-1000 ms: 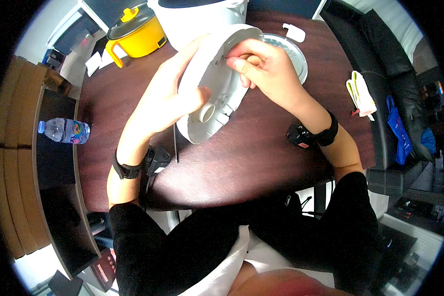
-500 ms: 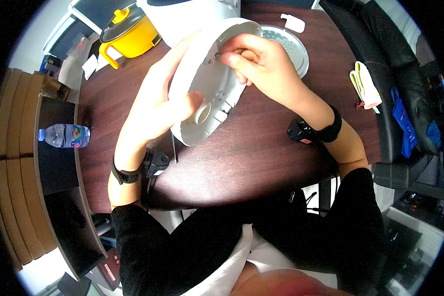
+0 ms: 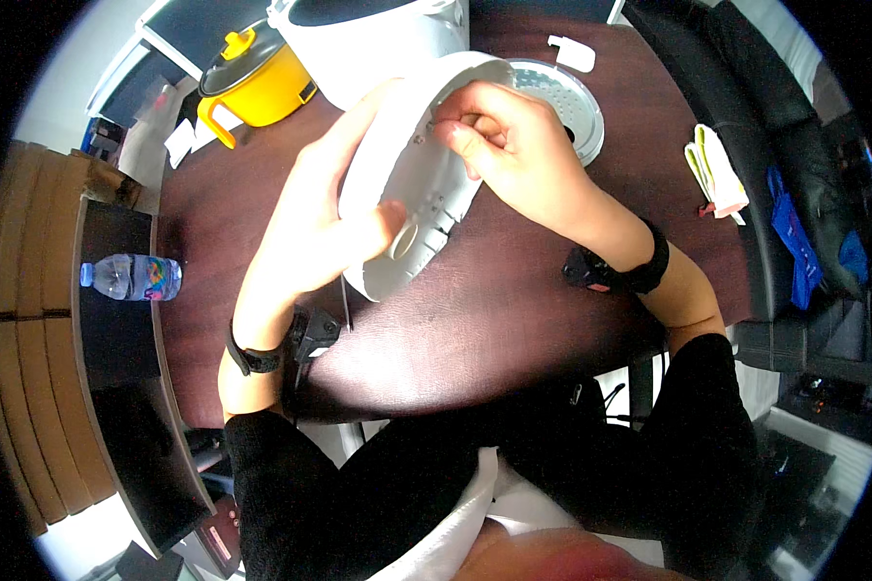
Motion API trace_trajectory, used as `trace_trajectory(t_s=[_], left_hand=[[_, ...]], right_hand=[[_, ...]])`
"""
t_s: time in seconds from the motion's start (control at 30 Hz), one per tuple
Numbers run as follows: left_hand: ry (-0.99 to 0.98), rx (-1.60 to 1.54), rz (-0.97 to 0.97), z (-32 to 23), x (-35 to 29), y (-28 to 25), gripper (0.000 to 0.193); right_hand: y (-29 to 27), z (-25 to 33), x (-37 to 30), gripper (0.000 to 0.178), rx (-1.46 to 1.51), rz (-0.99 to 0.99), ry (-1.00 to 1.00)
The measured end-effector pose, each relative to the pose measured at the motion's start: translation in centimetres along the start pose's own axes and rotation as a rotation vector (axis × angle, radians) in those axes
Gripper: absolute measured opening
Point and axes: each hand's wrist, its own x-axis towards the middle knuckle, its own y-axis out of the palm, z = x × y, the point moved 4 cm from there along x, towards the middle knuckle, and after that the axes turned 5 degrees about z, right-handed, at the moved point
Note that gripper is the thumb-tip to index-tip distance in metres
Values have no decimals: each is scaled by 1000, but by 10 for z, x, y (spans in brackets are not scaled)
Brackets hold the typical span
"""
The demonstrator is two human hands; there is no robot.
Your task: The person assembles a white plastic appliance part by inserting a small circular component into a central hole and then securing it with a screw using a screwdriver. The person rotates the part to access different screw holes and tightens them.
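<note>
My left hand (image 3: 329,208) is wrapped round the outer side of a hollow white plastic cover (image 3: 431,189), its thumb over the near rim. The cover is tilted above the table, its inside facing right; a short round tube and several small holes show in it. Inside the far end, the fingers of my right hand (image 3: 518,140) are pinched together close to the inner wall by those holes. Whatever they hold, if anything, is too small and hidden to name. A thin metal rod (image 3: 348,305) lies on the table beside my left wrist.
Behind the cover stand a large white housing (image 3: 388,44) and a yellow pot (image 3: 279,100) with a dark lid. A perforated metal disc (image 3: 583,111) and a small white plastic piece (image 3: 576,55) lie beyond my right hand. A folded cloth (image 3: 712,169) lies right, a water bottle (image 3: 145,278) left.
The view has shifted slightly, and the cover with both hands sits a little lower in it. My right fingers remain pinched at the inner wall, slightly turned.
</note>
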Motion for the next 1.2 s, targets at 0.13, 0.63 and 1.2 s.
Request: trace_trajectory(t_s=[0.13, 0.63, 1.2], left_hand=[[0, 47, 3, -2, 1, 0, 78], [2, 24, -4, 0, 1, 0, 76], [-43, 54, -27, -1, -1, 0, 77]], right_hand=[[3, 2, -2, 17, 342, 88, 317], [8, 3, -8, 20, 482, 67, 394], [5, 23, -10, 8, -487, -185, -220]])
